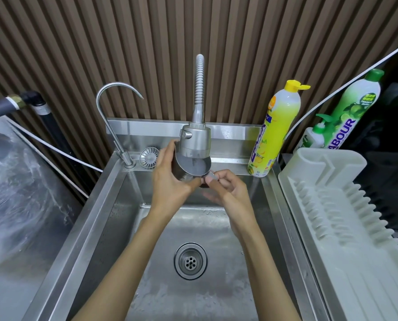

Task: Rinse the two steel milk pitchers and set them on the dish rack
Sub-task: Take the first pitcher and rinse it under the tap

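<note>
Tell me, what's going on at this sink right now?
A person holds one steel pitcher right under the pull-down faucet head, over the sink. The left hand grips its body, tilting the open mouth toward the camera; the right hand pinches a small part at its lower right edge, probably the handle. Whether water is running is hard to tell. The white dish rack on the right shows no pitcher yet, and a second pitcher is not in view.

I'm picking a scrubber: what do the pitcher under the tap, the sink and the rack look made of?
The pitcher seems to be steel: dull grey sheen inside. The sink looks like brushed stainless steel, with soft blurred reflections. The dish rack seems to be moulded plastic: matte off-white, rounded ribs.
</note>
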A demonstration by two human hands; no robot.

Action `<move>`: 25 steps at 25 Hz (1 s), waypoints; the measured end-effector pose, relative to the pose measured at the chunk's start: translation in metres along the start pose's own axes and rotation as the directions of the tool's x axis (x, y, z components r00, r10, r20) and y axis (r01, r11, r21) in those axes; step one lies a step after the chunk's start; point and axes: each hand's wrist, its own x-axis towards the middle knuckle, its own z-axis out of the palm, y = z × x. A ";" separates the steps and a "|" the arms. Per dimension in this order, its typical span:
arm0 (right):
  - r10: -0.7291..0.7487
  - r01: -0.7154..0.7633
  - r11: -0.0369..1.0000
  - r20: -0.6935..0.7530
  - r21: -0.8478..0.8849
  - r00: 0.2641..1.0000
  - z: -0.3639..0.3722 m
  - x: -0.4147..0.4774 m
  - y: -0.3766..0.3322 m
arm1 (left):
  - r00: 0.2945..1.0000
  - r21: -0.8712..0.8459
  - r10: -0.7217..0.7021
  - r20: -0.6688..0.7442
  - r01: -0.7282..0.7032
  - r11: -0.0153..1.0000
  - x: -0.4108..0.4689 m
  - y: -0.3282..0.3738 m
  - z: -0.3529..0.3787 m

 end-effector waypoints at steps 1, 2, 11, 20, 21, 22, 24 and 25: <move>0.019 -0.020 0.998 0.010 0.053 1.000 0.001 0.001 0.003 | 1.000 0.086 0.017 -0.025 -0.015 0.996 -0.001 0.004 -0.003; 0.029 -0.030 0.997 0.014 0.074 0.999 0.001 0.002 0.003 | 0.999 0.160 0.016 -0.048 -0.008 0.987 -0.003 0.007 -0.006; -0.164 0.034 0.838 -0.191 -0.545 0.968 -0.007 -0.014 -0.031 | 0.965 0.185 -0.261 -0.030 0.262 0.947 -0.027 0.003 -0.008; -0.152 0.122 0.899 -0.039 -0.421 0.988 -0.020 -0.007 -0.024 | 0.964 -0.479 -0.240 0.117 0.267 0.837 -0.015 -0.016 0.019; -0.114 0.106 0.949 -0.008 -0.296 0.993 -0.018 -0.003 -0.018 | 0.976 -0.460 -0.202 0.075 0.214 0.862 -0.011 -0.016 0.017; -0.077 0.080 0.984 0.029 -0.162 0.997 -0.015 0.000 -0.011 | 0.987 -0.399 -0.156 0.029 0.154 0.904 -0.009 -0.014 0.012; -0.020 0.008 0.994 0.099 0.112 0.995 -0.007 0.004 0.003 | 0.998 -0.170 -0.043 -0.048 0.035 0.985 -0.006 -0.006 0.003; 0.008 -0.036 0.974 0.127 0.223 0.992 -0.003 0.005 0.009 | 0.997 -0.042 -0.001 -0.079 -0.003 0.999 -0.006 -0.001 -0.002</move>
